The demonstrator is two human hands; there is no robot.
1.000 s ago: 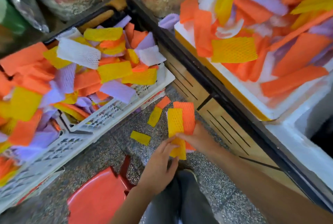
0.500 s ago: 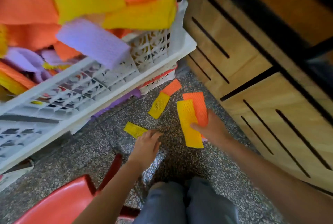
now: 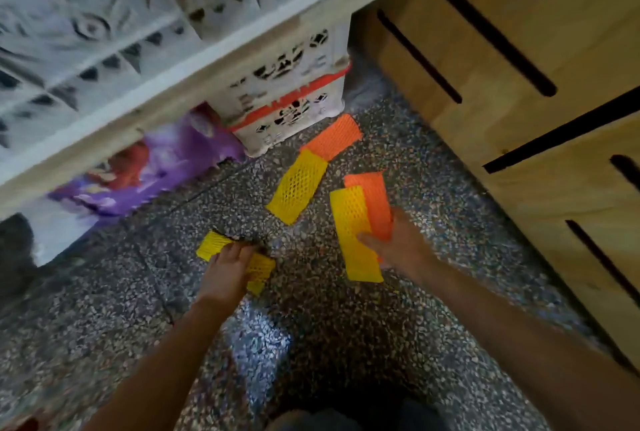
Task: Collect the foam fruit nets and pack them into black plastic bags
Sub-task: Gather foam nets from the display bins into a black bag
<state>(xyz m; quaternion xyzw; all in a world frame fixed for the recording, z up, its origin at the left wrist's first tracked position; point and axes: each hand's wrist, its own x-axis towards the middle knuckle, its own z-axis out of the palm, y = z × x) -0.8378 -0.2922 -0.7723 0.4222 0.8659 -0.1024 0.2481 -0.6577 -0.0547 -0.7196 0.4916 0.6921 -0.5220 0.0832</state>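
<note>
Left hand (image 3: pixel 227 269) reaches down to the speckled floor (image 3: pixel 104 309), its fingers curled onto the near yellow net (image 3: pixel 214 245), which lies flat there and bunches slightly under the grip. Far beyond it on the left stand white lattice crates (image 3: pixel 104 32), with a purple bag (image 3: pixel 156 167) tucked beneath them and a smaller white crate (image 3: pixel 287 94) with a red band just right of the bag. In the middle, a loose yellow net (image 3: pixel 298 186) lies on the floor, its far end touching a loose orange net (image 3: pixel 332 138) close to the small crate. Just right of these, the right hand (image 3: pixel 398 245) grips two nets together above the floor: a held yellow net (image 3: pixel 355 222) in front and a held orange net (image 3: pixel 374 198) overlapped behind it. A wooden cabinet (image 3: pixel 519 84) with dark slots fills the right side.
</note>
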